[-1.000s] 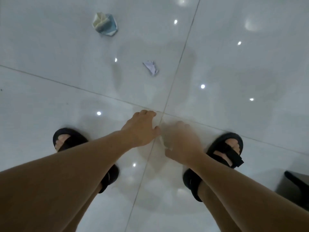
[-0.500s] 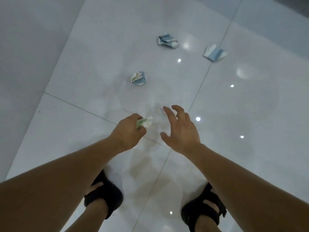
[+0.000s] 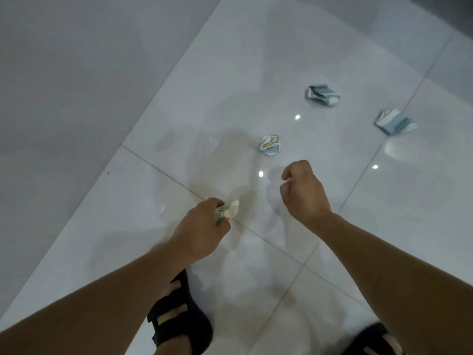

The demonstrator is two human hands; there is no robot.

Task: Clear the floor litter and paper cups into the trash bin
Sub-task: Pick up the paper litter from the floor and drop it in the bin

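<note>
Left hand (image 3: 202,231) grips a crumpled paper scrap (image 3: 227,210), held above the glossy white tiled floor (image 3: 153,213). Right hand (image 3: 304,190) hovers to its right, fingers curled in; whether they enclose anything cannot be told. Three crushed blue-and-white paper cups lie on the tiles beyond: nearest cup (image 3: 269,145) just past the right hand, middle cup (image 3: 322,94) farther, third cup (image 3: 394,122) far right. Black sandals (image 3: 179,319) stand near.
</note>
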